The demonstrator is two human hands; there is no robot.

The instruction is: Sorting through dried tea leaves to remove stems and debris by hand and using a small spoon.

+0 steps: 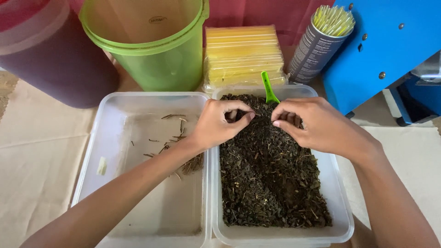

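We find both hands over the far end of the right tub (342,216), which is filled with dried leaves (268,183). The left hand (219,123) crosses the shared rim from the left tub (92,151), forearm slanting over it, fingers (243,120) pinched together on leaf bits. The right hand (317,126) comes in from the right, wrist over the tub's right rim, fingers curled and closed on leaves. The fingertips nearly meet. A green scoop (268,87) stands in the leaves just behind them. The left tub holds only a few stems (177,138), with open room inside. A green bucket (151,46), straw packs (241,55) and a can (319,43) crowd the far edge; the surface (36,151) lies open at left.
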